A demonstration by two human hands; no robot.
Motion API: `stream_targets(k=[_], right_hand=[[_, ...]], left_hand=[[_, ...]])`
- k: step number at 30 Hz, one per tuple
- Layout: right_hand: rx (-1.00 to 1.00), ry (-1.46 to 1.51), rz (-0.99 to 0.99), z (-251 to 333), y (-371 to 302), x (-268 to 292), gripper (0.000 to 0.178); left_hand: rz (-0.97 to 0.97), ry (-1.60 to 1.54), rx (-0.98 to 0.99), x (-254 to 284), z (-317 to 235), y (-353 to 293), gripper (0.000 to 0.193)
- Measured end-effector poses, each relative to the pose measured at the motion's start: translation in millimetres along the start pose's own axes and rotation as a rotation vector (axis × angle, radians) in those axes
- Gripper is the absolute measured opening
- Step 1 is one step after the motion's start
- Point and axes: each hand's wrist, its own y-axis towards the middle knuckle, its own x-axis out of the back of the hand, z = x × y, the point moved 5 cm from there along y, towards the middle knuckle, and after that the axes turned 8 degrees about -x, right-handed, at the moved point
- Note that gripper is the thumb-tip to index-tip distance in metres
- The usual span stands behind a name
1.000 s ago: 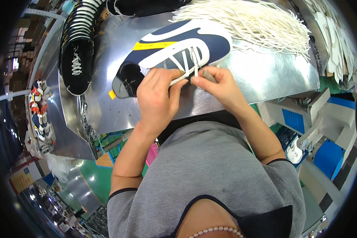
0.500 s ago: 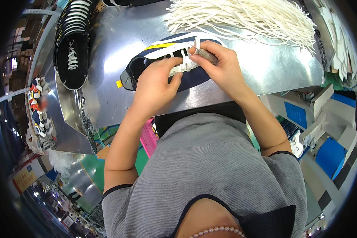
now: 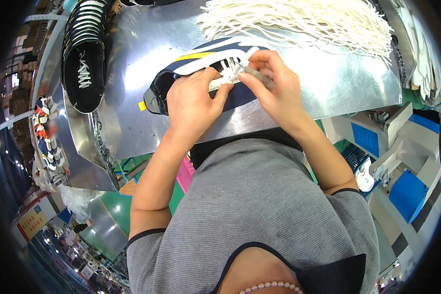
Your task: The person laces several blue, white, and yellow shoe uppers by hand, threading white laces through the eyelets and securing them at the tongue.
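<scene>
A navy shoe upper (image 3: 237, 98) with white stripes and a yellow patch lies on its side on the metal table, a yellow tab at its heel end. Over its opening my left hand (image 3: 193, 100) is closed, thumb and forefinger pinching the white tongue edge beside the lacing. White shoelace (image 3: 230, 73) crosses the eyelet area. My right hand (image 3: 281, 88) grips a thin hooked tool (image 3: 258, 77) with a grey wrapped handle; its metal tip points at the eyelets. A short loop of lace stands up by the right fingertips. Where the tip meets the lace is blurred.
A large heap of loose white laces (image 3: 299, 24) covers the back right of the metal table (image 3: 142, 125). At the left stands a row of nested black, laced shoe uppers (image 3: 85, 63). Grey bins with blue panels (image 3: 365, 139) are at the right, below table height.
My right hand has moved slightly right and down, tilting the hooked tool. The lace loop by its fingers now leans right. My left hand stays on the upper, its fingertips slightly farther right.
</scene>
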Motion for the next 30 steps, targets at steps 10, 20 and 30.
stream_targets(k=[10,20,30], right_hand=[[-0.325,-0.019,0.222,-20.3,-28.6,-0.8,0.018],[-0.393,-0.008,0.084,-27.9,-24.3,-27.2,0.017],[-0.097,-0.262,0.083,12.1,-2.2,75.2,0.025]], left_hand=[[-0.024,-0.066,-0.046,-0.1,2.9,-0.6,0.025],[-0.069,-0.327,-0.196,-4.4,-9.2,-14.3,0.02],[-0.222,0.109,-0.393,16.9,-1.4,-42.5,0.016]])
